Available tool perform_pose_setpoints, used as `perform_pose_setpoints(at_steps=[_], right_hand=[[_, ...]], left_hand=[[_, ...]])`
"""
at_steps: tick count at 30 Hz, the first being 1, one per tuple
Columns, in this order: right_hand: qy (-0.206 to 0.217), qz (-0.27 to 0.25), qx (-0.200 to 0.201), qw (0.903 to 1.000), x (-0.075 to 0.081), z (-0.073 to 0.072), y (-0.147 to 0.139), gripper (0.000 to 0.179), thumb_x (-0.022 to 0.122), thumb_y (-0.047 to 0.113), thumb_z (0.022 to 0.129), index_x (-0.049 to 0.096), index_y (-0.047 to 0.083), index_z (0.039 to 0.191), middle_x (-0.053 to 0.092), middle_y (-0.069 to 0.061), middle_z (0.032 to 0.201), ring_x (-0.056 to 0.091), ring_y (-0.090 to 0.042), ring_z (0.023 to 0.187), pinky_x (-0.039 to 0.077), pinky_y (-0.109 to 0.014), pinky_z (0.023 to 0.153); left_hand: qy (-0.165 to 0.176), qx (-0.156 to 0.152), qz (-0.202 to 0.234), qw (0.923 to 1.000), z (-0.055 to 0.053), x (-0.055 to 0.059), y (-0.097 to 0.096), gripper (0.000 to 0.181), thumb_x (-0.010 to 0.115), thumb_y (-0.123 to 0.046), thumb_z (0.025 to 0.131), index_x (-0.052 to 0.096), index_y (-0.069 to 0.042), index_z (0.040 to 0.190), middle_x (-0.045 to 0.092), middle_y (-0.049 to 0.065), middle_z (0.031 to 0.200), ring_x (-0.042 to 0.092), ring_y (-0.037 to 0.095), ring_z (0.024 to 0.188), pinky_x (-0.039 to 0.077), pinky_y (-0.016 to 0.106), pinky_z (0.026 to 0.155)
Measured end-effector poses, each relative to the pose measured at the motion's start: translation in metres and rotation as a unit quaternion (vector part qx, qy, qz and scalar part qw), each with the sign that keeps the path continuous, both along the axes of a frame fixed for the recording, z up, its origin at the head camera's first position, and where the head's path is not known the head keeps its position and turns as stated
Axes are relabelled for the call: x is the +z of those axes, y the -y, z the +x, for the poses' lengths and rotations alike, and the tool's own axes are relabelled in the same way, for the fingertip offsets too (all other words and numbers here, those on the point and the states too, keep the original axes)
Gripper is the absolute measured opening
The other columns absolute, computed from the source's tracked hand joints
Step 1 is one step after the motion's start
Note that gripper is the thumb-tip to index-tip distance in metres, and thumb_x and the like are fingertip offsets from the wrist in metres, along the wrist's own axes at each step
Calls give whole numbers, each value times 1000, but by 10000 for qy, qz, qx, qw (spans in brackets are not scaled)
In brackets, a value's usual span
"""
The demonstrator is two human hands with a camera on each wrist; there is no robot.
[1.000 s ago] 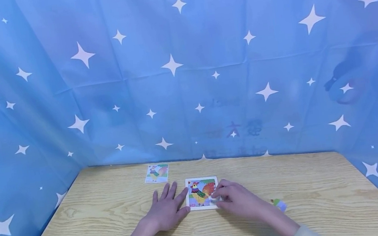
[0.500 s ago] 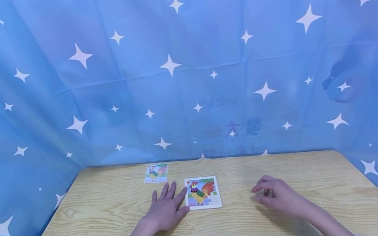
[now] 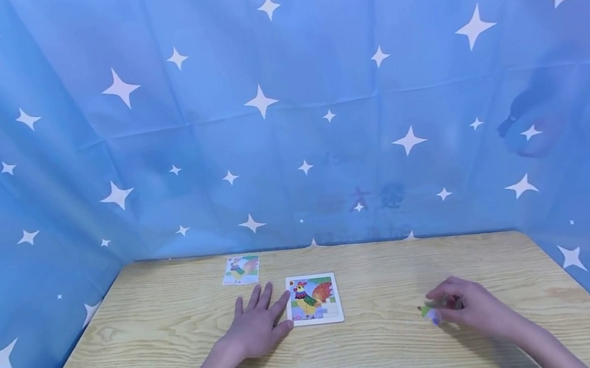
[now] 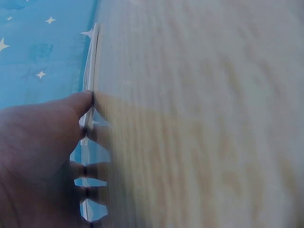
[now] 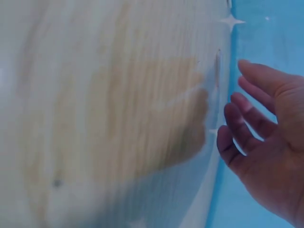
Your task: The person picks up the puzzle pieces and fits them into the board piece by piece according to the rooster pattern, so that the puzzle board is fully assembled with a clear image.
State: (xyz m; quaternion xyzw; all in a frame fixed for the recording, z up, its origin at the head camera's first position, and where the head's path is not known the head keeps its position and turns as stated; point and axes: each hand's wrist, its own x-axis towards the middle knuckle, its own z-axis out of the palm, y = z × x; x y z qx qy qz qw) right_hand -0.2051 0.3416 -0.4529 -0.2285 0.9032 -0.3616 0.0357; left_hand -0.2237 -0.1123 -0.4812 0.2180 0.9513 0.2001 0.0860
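Note:
A rooster jigsaw puzzle in a white tray (image 3: 317,322) lies at the middle of the table, with a pale gap at its lower right. My left hand (image 3: 255,328) rests flat beside it, fingers spread, index finger and thumb at the tray's left edge. The left wrist view shows that thumb (image 4: 78,102) against the tray's thin side. On the right, my right hand (image 3: 470,303) is low over a few loose puzzle pieces (image 3: 425,311), partly covering them. In the right wrist view its loosely bent fingers (image 5: 241,128) hold nothing visible.
A square rooster picture card (image 3: 242,270) lies behind my left hand. The wooden table (image 3: 376,355) ends at the back against a blue curtain (image 3: 288,134) with white stars, which also hangs along both sides.
My right hand has moved from the puzzle's right side across to the loose pieces. The left hand stays at the tray's edge.

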Motion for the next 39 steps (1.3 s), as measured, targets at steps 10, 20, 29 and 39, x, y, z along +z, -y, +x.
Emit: perform_pose_setpoints(at_steps=[10, 20, 29, 39], right_hand=[[497, 187, 162, 9985, -3, -1, -3, 39, 78, 18, 92, 69, 1, 127, 58, -5, 109, 47, -8, 78, 42, -27, 61], [842, 20, 536, 9950, -3, -5, -2, 42, 72, 20, 98, 64, 2, 136, 53, -11, 115, 45, -10, 74, 41, -28, 59], [980, -23, 659, 9930, -1, -8, 0, 38, 69, 19, 100, 66, 3, 134, 51, -13, 117, 48, -12, 77, 43, -28, 61], [754, 44, 997, 9921, -2, -8, 0, 38, 65, 18, 102, 64, 2, 137, 49, -12, 116, 46, -10, 82, 43, -27, 64]], left_hand=[[-53, -23, -35, 10000, -5, -8, 1, 63, 46, -50, 107, 36, -19, 162, 15, 22, 168, 7, 45, 154, 5, 75, 114], [15, -53, 51, 10000, -3, -5, 2, 63, 48, -48, 107, 37, -17, 161, 17, 23, 167, 8, 46, 154, 6, 75, 114], [-21, -57, 42, 10000, -3, -4, 2, 64, 47, -49, 107, 37, -18, 161, 17, 23, 168, 8, 45, 154, 5, 75, 114], [58, -37, 126, 9999, -2, -3, 2, 63, 49, -47, 107, 37, -17, 161, 16, 23, 168, 7, 45, 154, 4, 75, 114]])
